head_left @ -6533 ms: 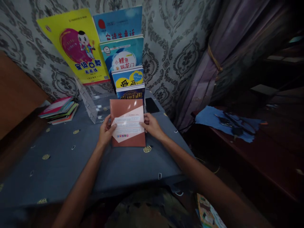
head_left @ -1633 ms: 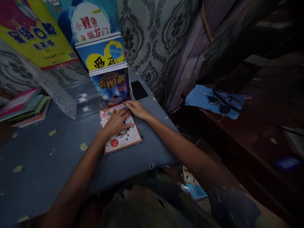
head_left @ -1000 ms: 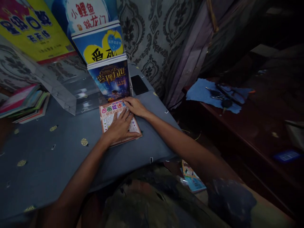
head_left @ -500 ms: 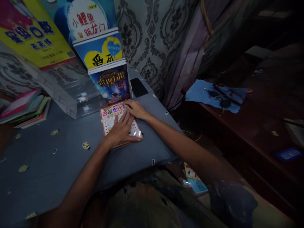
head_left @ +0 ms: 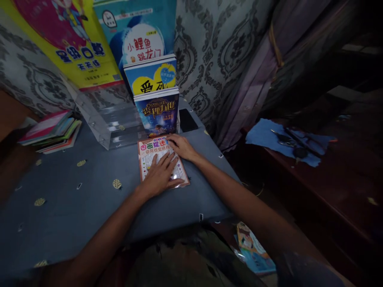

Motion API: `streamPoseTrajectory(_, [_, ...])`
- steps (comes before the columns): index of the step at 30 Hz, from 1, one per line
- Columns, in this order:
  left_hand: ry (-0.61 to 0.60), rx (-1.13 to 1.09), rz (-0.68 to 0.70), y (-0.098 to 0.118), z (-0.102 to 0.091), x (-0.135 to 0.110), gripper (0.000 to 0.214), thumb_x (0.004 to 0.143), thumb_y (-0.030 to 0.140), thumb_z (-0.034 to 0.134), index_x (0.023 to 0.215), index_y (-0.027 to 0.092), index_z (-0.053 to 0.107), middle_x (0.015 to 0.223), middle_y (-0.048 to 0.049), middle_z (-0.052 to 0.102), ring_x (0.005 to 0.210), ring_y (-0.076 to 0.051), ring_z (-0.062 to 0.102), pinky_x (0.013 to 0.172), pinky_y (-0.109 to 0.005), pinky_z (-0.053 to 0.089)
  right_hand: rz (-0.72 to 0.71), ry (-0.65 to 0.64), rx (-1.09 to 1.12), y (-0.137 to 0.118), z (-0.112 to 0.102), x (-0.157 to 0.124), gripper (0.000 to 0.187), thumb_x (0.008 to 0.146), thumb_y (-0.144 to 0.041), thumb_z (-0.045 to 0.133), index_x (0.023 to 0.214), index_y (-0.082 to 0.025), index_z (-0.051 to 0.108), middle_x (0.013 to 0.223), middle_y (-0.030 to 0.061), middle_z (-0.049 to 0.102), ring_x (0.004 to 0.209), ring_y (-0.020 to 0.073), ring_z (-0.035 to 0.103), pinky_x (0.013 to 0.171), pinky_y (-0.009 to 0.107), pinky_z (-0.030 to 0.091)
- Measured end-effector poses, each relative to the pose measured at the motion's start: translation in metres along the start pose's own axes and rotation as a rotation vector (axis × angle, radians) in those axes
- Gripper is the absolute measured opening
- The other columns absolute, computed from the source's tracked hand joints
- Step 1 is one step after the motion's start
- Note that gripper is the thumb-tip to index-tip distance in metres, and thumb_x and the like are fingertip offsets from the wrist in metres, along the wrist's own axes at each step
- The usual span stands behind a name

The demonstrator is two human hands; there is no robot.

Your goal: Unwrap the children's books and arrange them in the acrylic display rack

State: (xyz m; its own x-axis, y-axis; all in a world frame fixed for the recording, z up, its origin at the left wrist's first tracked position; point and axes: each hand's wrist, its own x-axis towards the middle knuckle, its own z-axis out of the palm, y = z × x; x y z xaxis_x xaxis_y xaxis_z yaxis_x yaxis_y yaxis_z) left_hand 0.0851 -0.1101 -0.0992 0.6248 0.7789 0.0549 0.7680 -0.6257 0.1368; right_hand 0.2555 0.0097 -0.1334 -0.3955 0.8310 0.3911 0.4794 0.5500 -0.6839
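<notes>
A picture-puzzle book (head_left: 153, 154) with a pale cover and reddish border lies flat on the table, just in front of the upright books. My left hand (head_left: 159, 174) rests on its lower half, fingers spread and thumb stretched toward the lower right corner. On the upper right part of the cover lies my right hand (head_left: 181, 146), its fingers extended across the title and hiding the last characters. Neither hand grips the book. Close behind stands a dark blue book (head_left: 157, 115) in a clear acrylic rack (head_left: 89, 119).
Taller books, among them a yellow one (head_left: 89, 75) and a teal one (head_left: 140, 24), stand in the rack. A book stack (head_left: 50, 131) lies at left, a black phone (head_left: 188, 120) right of the rack. A side cabinet holds a blue cloth (head_left: 266, 137) with keys and glasses.
The view has shifted, so the scene sits further right and lower. Both hands stay on the book in nearly the same pose.
</notes>
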Motion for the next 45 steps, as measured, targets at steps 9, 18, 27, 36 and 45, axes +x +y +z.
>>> streamPoseTrajectory(9, [0.109, -0.008, -0.086, 0.002, 0.002, -0.004, 0.045, 0.105, 0.044, 0.039, 0.142, 0.023, 0.053, 0.152, -0.0123, 0.054, 0.146, -0.028, 0.043, 0.122, -0.056, 0.029, -0.035, -0.04, -0.077, -0.004, 0.003, -0.001, 0.034, 0.095, -0.021, 0.052, 0.123, -0.018, 0.07, 0.135, 0.0146, 0.068, 0.135, 0.0307, 0.056, 0.116, 0.051, 0.041])
streamPoseTrajectory(18, [0.263, 0.004, -0.29, -0.012, -0.003, -0.006, 0.032, 0.102, 0.03, 0.046, 0.129, 0.018, 0.06, 0.139, -0.0137, 0.063, 0.132, -0.029, 0.054, 0.115, -0.052, 0.038, 0.046, -0.081, -0.385, -0.038, 0.007, -0.039, 0.043, 0.101, -0.026, 0.047, 0.14, -0.011, 0.057, 0.155, 0.0217, 0.048, 0.148, 0.0315, 0.041, 0.121, 0.055, 0.034])
streamPoseTrajectory(27, [0.382, -0.071, -0.436, -0.039, 0.014, -0.008, 0.042, 0.098, 0.033, 0.052, 0.133, 0.009, 0.054, 0.149, -0.0269, 0.048, 0.144, -0.037, 0.041, 0.116, -0.056, 0.037, 0.026, -0.105, -0.482, -0.054, 0.008, -0.074, 0.046, 0.101, -0.032, 0.05, 0.143, -0.014, 0.055, 0.157, 0.0204, 0.046, 0.148, 0.0322, 0.041, 0.12, 0.055, 0.035])
streamPoseTrajectory(36, [0.762, -0.87, -0.603, -0.069, 0.003, -0.009, 0.033, 0.088, 0.031, 0.063, 0.119, 0.022, 0.061, 0.135, -0.0123, 0.059, 0.136, -0.028, 0.053, 0.113, -0.045, 0.044, 0.031, -0.091, -0.452, -0.052, 0.013, -0.075, 0.047, 0.1, -0.033, 0.052, 0.143, -0.012, 0.055, 0.157, 0.0222, 0.046, 0.149, 0.0353, 0.039, 0.119, 0.058, 0.036])
streamPoseTrajectory(45, [0.71, -1.701, -0.902, -0.069, -0.001, -0.001, 0.029, 0.077, 0.032, 0.077, 0.096, 0.017, 0.062, 0.08, -0.0045, 0.075, 0.08, -0.022, 0.075, 0.076, -0.034, 0.061, 0.036, -0.112, -0.437, -0.052, 0.01, -0.075, 0.049, 0.101, -0.035, 0.05, 0.144, -0.011, 0.054, 0.157, 0.0235, 0.046, 0.149, 0.0358, 0.039, 0.12, 0.059, 0.035])
